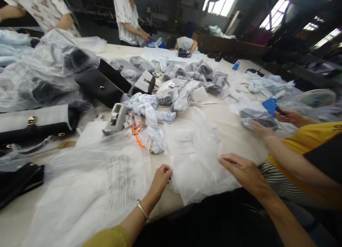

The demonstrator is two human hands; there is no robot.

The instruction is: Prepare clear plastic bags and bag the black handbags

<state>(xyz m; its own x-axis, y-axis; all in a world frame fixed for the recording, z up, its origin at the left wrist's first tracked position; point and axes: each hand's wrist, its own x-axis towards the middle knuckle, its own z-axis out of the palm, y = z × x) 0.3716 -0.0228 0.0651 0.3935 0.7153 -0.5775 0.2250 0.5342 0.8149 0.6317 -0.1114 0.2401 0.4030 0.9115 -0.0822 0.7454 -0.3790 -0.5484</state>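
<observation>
My left hand [161,178] is closed in a pinch on the left edge of a clear plastic bag [196,156] that lies at the near edge of the table. My right hand [242,170] rests on the bag's right side, fingers stretched out flat on the plastic. The bag carries faint printed text and is crumpled towards me. A silver bracelet [142,209] sits on my left wrist.
A big printed plastic sheet [88,190] lies to the left. A tape dispenser [115,119], an orange cord [137,133], black handbags [103,85] and bagged goods [187,81] cover the table. A co-worker's hands [267,127] work at my right; other people stand at the far side.
</observation>
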